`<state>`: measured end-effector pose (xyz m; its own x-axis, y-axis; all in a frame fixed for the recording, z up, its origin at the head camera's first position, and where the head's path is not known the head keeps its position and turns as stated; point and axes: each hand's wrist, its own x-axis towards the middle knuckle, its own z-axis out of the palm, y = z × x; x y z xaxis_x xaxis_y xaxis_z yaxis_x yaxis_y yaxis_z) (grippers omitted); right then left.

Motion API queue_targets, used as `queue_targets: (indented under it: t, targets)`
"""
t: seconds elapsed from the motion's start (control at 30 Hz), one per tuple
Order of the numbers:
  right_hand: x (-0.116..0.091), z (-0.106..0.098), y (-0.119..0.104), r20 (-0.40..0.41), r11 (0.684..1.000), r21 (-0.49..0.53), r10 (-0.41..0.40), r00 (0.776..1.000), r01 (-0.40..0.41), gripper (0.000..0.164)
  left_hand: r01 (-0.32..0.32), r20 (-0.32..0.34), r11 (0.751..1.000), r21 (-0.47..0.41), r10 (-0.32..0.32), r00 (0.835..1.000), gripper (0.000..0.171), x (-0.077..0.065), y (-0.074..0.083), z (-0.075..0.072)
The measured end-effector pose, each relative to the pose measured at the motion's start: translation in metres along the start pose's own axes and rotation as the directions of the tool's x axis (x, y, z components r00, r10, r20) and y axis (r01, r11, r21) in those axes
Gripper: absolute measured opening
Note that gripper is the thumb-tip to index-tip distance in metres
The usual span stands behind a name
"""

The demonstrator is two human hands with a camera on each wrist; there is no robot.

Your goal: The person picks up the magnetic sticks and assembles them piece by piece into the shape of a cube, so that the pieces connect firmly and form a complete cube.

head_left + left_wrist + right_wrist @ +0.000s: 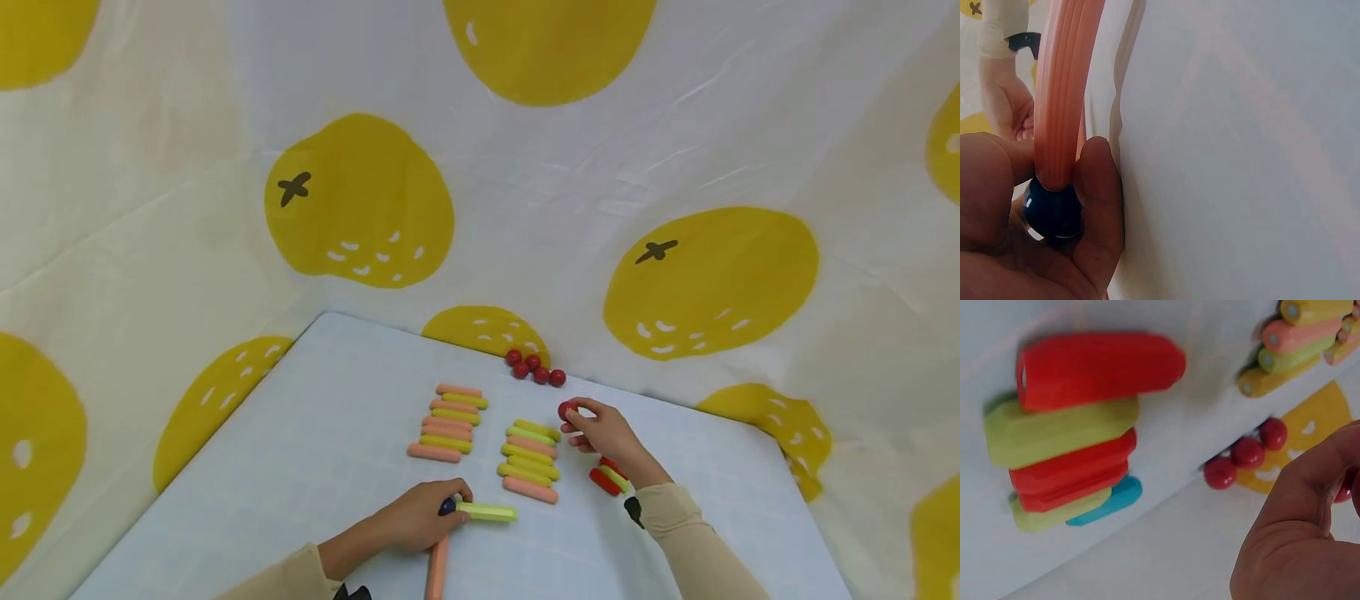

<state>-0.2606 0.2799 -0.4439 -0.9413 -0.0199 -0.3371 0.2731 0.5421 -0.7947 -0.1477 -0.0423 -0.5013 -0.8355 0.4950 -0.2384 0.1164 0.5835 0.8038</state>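
My left hand [420, 512] grips a dark blue ball [1054, 209] between thumb and fingers, low over the white table. A salmon-pink stick [1067, 87] meets that ball end-on and points toward the near edge in the head view. From the same ball a pale green stick [491, 512] extends to the right. Farther out on the right, my right hand [611, 437] pinches a red ball [567, 410] between thumb and fingertips. Below its wrist lie short red sticks [1104, 369] and pale green sticks [1060, 428], side by side with a blue one [1110, 503].
Several red balls [542, 375] sit at the table's back edge. Two rows of sticks lie mid-table: a left row [447, 423] of pink and yellow, and a right row [529, 465] with yellow, green and pink. A fruit-printed cloth [525, 183] hangs behind the white table [300, 450].
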Motion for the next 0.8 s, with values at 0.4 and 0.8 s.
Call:
queue_targets:
  t: [0.4,0.8]
  targets:
    - [-0.061,0.047,0.013,0.140,0.996,0.002,-0.087,0.986,0.088,0.049,-0.011,-0.002,0.999,-0.047,0.011,1.000,0.016,0.000,0.000,0.001]
    - [-0.091,0.072,0.033,0.273,0.993,0.090,-0.095,0.957,0.073,0.051,0.000,0.002,1.000,-0.021,0.000,1.000,0.017,-0.002,0.002,0.001]
